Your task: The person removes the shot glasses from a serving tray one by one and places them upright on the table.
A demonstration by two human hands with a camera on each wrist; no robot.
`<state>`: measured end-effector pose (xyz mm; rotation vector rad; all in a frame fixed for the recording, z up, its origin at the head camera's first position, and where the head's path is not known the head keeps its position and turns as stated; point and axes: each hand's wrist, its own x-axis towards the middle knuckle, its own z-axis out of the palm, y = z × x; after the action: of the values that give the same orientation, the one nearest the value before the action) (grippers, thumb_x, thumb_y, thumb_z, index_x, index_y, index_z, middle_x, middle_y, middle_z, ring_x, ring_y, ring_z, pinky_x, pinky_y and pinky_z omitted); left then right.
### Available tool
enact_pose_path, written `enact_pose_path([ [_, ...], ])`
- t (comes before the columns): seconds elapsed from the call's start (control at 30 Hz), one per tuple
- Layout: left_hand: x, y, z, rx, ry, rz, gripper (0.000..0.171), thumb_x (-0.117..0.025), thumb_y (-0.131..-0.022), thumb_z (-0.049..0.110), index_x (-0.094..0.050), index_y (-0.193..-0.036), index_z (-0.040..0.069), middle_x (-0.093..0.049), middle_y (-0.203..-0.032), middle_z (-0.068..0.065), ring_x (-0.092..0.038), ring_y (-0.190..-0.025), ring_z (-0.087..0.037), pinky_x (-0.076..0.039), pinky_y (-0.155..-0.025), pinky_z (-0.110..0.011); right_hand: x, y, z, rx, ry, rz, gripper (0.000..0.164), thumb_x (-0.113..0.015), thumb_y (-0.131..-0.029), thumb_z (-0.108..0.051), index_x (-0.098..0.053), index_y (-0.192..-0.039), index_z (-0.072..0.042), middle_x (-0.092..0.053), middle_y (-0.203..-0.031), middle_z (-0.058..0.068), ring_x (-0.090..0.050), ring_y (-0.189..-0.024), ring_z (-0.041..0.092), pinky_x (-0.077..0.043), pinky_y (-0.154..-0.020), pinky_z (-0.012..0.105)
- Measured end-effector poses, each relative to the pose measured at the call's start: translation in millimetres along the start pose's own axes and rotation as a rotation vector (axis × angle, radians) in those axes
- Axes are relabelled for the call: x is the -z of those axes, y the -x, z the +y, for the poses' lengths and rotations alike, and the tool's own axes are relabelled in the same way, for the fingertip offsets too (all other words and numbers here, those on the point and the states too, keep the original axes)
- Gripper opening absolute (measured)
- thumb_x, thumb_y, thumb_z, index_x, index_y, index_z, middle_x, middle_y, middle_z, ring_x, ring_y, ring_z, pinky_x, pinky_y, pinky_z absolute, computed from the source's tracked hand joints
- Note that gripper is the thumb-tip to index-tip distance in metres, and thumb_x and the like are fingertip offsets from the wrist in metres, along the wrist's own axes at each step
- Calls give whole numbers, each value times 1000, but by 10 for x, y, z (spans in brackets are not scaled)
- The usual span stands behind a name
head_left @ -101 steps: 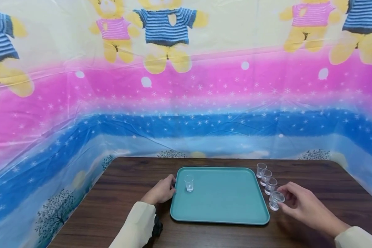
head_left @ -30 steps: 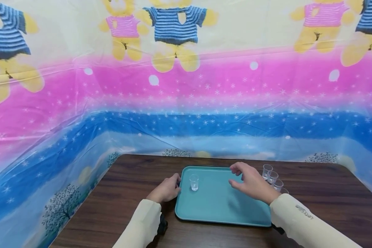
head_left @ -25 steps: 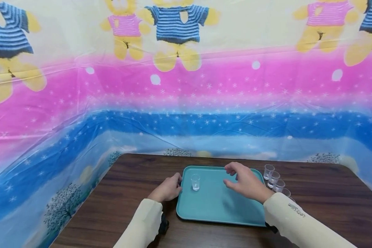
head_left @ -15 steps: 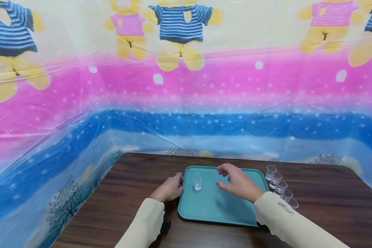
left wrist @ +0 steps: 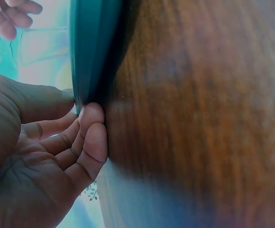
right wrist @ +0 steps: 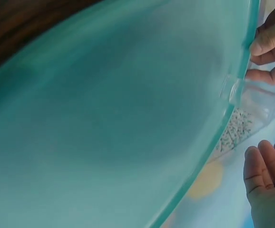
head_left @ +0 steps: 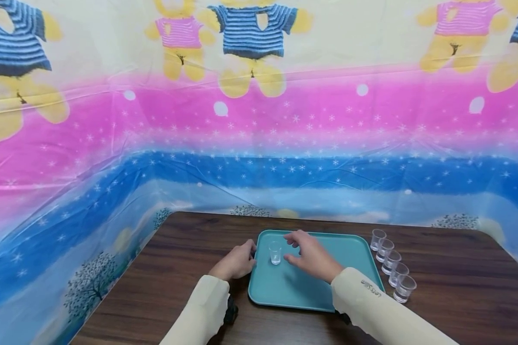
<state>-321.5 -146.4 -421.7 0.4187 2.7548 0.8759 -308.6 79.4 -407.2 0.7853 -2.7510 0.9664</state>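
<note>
A small clear shot glass (head_left: pixel 275 254) stands upright on the left part of a teal tray (head_left: pixel 311 292). My left hand (head_left: pixel 235 261) pinches the tray's left rim; the left wrist view shows the thumb on the rim (left wrist: pixel 92 52) and curled fingertips (left wrist: pixel 94 142) below it, by the table. Over the tray, just right of the glass, my right hand (head_left: pixel 312 256) has its thumb and fingers spread apart and holds nothing. In the right wrist view this glass (right wrist: pixel 259 99) lies close to the right fingertips, with a gap between.
Several more clear shot glasses (head_left: pixel 391 262) stand in a slanting row on the dark wooden table (head_left: pixel 449 278), just right of the tray. Behind the table hangs a printed cloth (head_left: pixel 259 172) with bears and snowflakes.
My right hand has left the nearest glass in the right-hand row and moved left across the tray to the lone glass. My left hand stays at the rim. The view has shifted slightly.
</note>
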Motion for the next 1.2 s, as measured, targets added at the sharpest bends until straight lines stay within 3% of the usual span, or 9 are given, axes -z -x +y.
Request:
enact_pose_path([
  [0.57, 5, -15, 61, -4, -20, -4, 25, -52, -97, 10, -47, -121, 3, -54, -87, -7, -53, -72, -18, -45, -64, -36, -147, -83, -78, -42, -22, -36, 43, -68, -89, -16, -54, -127, -2, -53, -115, 10, -54, -102, 25, -49, -79, 40],
  [0.9, 3, -4, 46, -4, -18, -3, 24, -53, -97, 9, -47, -119, 3, -54, -86, -7, -53, -71, -19, -44, -63, -36, -239, -119, -85, -34, -47, 13, 29, -69, -88, -13, -59, -111, 0, -56, -100, 10, -56, -89, 22, -49, -75, 36],
  [1.2, 16, 20, 12, 1, -4, -4, 27, -53, -97, 9, -46, -122, 2, -54, -90, -8, -53, -74, -19, -44, -64, -37, -199, -89, -33, -44, -64, 21, 30, -71, -86, -15, -60, -111, -1, -59, -100, 10, -57, -88, 19, -49, -74, 35],
])
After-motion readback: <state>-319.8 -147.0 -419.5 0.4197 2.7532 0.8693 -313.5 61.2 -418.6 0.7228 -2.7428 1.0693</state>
